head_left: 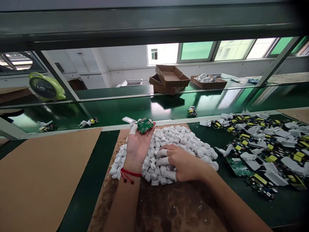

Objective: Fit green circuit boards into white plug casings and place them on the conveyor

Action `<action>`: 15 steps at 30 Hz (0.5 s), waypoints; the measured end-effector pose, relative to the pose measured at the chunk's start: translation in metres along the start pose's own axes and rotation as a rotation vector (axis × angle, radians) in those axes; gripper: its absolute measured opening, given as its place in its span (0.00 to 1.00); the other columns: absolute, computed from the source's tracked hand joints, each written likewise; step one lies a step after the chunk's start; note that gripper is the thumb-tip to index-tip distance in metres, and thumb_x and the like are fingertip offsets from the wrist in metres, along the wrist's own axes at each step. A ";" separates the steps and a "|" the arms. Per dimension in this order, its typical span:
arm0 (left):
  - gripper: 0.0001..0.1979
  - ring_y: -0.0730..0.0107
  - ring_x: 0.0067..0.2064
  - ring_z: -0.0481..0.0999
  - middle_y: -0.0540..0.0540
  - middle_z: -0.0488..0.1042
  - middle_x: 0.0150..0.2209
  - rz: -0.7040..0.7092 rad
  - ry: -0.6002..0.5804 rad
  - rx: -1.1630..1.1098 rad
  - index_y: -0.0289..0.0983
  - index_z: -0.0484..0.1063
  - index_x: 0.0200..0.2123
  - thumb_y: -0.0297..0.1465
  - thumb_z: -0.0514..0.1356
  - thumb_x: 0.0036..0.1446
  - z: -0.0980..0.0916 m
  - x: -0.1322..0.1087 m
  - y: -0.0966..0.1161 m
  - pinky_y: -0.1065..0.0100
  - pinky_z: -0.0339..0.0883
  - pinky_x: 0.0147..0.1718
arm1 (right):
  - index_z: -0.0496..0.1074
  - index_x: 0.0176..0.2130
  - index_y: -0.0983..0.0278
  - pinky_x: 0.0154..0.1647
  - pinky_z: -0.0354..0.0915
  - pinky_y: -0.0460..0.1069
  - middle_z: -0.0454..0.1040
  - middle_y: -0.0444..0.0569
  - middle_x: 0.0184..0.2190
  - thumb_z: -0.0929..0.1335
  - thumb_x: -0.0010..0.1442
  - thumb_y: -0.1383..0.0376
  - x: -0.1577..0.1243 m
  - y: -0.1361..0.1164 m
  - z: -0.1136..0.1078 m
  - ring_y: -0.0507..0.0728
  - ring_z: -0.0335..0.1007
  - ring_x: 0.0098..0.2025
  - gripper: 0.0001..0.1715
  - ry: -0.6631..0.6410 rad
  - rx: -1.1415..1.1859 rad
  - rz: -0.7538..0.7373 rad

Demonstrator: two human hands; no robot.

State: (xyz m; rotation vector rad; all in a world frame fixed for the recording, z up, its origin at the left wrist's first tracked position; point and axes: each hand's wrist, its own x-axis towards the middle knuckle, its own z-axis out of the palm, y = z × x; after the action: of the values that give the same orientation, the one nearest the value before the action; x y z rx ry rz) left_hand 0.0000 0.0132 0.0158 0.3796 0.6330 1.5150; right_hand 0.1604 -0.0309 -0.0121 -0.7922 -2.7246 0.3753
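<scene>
My left hand (138, 141), with a red cord bracelet at the wrist, is turned palm up. Its fingers hold a green circuit board (145, 125), solder side up, with a white plastic piece (129, 120) sticking out to the left. Spread over a heap of small white caps (172, 137) is my right hand (177, 162), wearing white finger cots. Its fingers are apart and touch the caps; nothing shows clearly between them. The heap lies on a brown board (166, 209), directly under and around both hands.
Many circuit boards with white plastic parts (263, 145) cover the bench at right. Beyond a raised rail runs a green belt (116, 111) with a few more boards on it. Farther back are stacked cardboard trays (171, 77) and a green fan (47, 87). Cardboard (48, 174) lies at left.
</scene>
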 end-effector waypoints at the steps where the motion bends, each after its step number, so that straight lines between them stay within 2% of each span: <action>1: 0.14 0.61 0.43 0.80 0.40 0.78 0.42 -0.010 -0.004 0.008 0.36 0.69 0.47 0.33 0.47 0.65 0.000 -0.001 -0.001 0.62 0.73 0.44 | 0.78 0.35 0.60 0.47 0.62 0.55 0.75 0.51 0.38 0.68 0.52 0.71 0.000 0.000 0.000 0.62 0.64 0.47 0.11 -0.011 -0.005 0.005; 7: 0.17 0.60 0.43 0.80 0.41 0.79 0.41 -0.054 -0.059 0.095 0.36 0.71 0.43 0.37 0.47 0.65 0.000 -0.005 -0.002 0.63 0.73 0.42 | 0.76 0.33 0.61 0.48 0.61 0.55 0.74 0.51 0.36 0.67 0.50 0.73 0.001 -0.003 -0.006 0.62 0.63 0.47 0.12 -0.081 -0.016 0.008; 11: 0.18 0.60 0.46 0.79 0.40 0.78 0.45 -0.060 -0.096 0.105 0.36 0.71 0.45 0.37 0.46 0.66 0.000 -0.005 -0.002 0.63 0.72 0.45 | 0.74 0.34 0.63 0.48 0.61 0.56 0.74 0.53 0.37 0.67 0.46 0.74 0.000 -0.003 -0.004 0.64 0.61 0.50 0.13 -0.111 -0.037 0.003; 15: 0.16 0.62 0.46 0.79 0.42 0.78 0.44 -0.029 -0.118 0.083 0.37 0.69 0.49 0.34 0.46 0.66 0.002 -0.005 -0.004 0.64 0.72 0.48 | 0.72 0.33 0.65 0.49 0.61 0.56 0.74 0.54 0.37 0.68 0.46 0.74 -0.001 -0.001 -0.003 0.65 0.61 0.52 0.10 -0.108 -0.033 0.010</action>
State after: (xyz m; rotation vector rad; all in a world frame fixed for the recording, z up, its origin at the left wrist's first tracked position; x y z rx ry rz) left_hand 0.0045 0.0079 0.0155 0.5175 0.6071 1.4306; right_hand 0.1618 -0.0317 -0.0094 -0.8172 -2.8347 0.3873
